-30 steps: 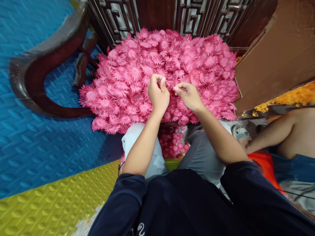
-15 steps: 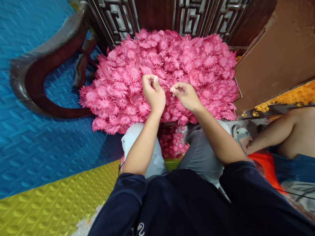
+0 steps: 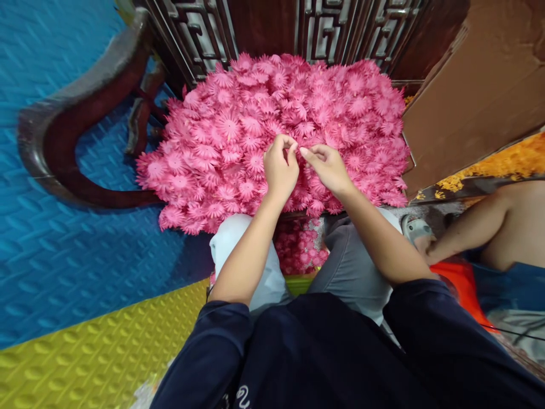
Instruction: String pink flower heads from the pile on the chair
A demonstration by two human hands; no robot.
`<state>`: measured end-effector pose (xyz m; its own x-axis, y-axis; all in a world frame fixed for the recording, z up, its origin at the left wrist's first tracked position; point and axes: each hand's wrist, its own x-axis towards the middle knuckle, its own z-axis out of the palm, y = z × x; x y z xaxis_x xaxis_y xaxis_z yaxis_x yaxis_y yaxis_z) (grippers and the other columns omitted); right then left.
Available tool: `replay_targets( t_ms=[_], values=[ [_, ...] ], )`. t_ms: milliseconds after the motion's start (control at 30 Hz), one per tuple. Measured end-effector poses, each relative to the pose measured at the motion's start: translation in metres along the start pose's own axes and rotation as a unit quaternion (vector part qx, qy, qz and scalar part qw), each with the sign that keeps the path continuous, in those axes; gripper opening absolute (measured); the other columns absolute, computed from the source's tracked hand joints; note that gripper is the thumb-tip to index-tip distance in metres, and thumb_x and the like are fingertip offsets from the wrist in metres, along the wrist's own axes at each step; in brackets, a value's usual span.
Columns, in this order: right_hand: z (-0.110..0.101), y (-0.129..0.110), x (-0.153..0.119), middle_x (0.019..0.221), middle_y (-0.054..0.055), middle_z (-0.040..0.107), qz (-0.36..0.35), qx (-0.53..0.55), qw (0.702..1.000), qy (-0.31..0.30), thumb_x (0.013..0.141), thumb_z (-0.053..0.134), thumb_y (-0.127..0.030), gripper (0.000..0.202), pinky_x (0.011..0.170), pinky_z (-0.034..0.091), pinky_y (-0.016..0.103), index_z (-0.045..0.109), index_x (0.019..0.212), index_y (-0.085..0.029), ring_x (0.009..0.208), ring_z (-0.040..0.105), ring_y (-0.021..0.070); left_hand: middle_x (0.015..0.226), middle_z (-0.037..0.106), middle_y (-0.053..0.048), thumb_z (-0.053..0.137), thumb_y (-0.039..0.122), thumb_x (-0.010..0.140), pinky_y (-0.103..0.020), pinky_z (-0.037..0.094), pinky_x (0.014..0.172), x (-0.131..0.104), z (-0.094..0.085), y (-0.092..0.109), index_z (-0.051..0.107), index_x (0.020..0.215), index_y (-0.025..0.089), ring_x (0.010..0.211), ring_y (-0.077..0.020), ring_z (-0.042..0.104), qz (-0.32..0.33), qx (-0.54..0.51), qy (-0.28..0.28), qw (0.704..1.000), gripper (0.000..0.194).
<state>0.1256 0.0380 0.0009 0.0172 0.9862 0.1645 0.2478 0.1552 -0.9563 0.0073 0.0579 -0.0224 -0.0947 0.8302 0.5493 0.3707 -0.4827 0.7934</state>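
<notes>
A broad heap of pink artificial flower heads (image 3: 213,165) lies in front of me, on a seat or low surface that it almost wholly covers. Above the middle of the heap my left hand (image 3: 281,167) is closed, thumb and forefinger pinched. My right hand (image 3: 327,166) sits just beside it, also pinching, its fingertips pointing toward the left ones with a narrow gap between. Whatever the fingertips hold is too small to make out against the pink. More pink flowers (image 3: 300,244) show below, between my knees.
A dark curved wooden armrest (image 3: 46,142) borders the heap on the left, and a carved wooden panel (image 3: 264,28) stands behind. At right are a brown cardboard sheet (image 3: 477,96), orange flowers (image 3: 506,162) and another person's bare leg (image 3: 472,230). Blue matting (image 3: 106,255) covers the left floor.
My left hand has shifted right and slightly down, toward my right hand. The right hand has moved a little to the right, and the two sets of fingertips are now closer together.
</notes>
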Motion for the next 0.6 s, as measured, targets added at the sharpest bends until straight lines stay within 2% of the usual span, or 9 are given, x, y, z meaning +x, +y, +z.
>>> replay_targets(
  t_ms=[133, 200, 367, 600],
  values=[
    [-0.0001, 0.0048, 0.0024, 0.06, -0.005, 0.047, -0.005, -0.055, 0.998, 0.033, 0.077, 0.059, -0.03, 0.016, 0.061, 0.035, 0.025, 0.052, 0.069, -0.018, 0.058, 0.043, 0.0091, 0.077, 0.057, 0.0, 0.048, 0.04, 0.089, -0.033, 0.046, 0.082, 0.0, 0.0008, -0.0004, 0.049, 0.08, 0.021, 0.078, -0.0144, 0.058, 0.003, -0.004, -0.013, 1.0, 0.021],
    [-0.0003, 0.0062, 0.0033, 0.06, -0.004, 0.048, -0.018, -0.073, 0.996, 0.041, 0.078, 0.056, -0.025, 0.013, 0.063, 0.037, 0.026, 0.051, 0.067, -0.019, 0.059, 0.045, 0.01, 0.078, 0.058, -0.001, 0.047, 0.04, 0.089, -0.032, 0.046, 0.081, -0.0001, 0.0009, 0.0005, 0.05, 0.08, 0.021, 0.078, -0.0143, 0.058, -0.001, -0.011, -0.016, 1.0, 0.021],
    [0.0012, 0.008, 0.0041, 0.06, -0.003, 0.05, -0.016, -0.053, 0.997, 0.047, 0.08, 0.049, -0.018, 0.015, 0.067, 0.041, 0.028, 0.049, 0.065, -0.019, 0.062, 0.05, 0.0126, 0.08, 0.061, -0.002, 0.048, 0.036, 0.089, -0.029, 0.047, 0.077, -0.0001, 0.0005, 0.005, 0.052, 0.081, 0.022, 0.08, -0.0145, 0.06, -0.017, -0.035, -0.034, 0.999, 0.017],
    [-0.0018, 0.005, 0.0064, 0.063, -0.003, 0.047, -0.047, -0.06, 0.994, 0.073, 0.079, 0.052, -0.018, 0.015, 0.071, 0.041, 0.027, 0.051, 0.065, -0.019, 0.065, 0.046, 0.0116, 0.088, 0.065, -0.002, 0.048, 0.038, 0.089, -0.027, 0.047, 0.079, 0.0, -0.0016, 0.0092, 0.056, 0.087, 0.023, 0.085, -0.0136, 0.061, -0.014, -0.039, -0.061, 0.997, 0.017]
  ],
)
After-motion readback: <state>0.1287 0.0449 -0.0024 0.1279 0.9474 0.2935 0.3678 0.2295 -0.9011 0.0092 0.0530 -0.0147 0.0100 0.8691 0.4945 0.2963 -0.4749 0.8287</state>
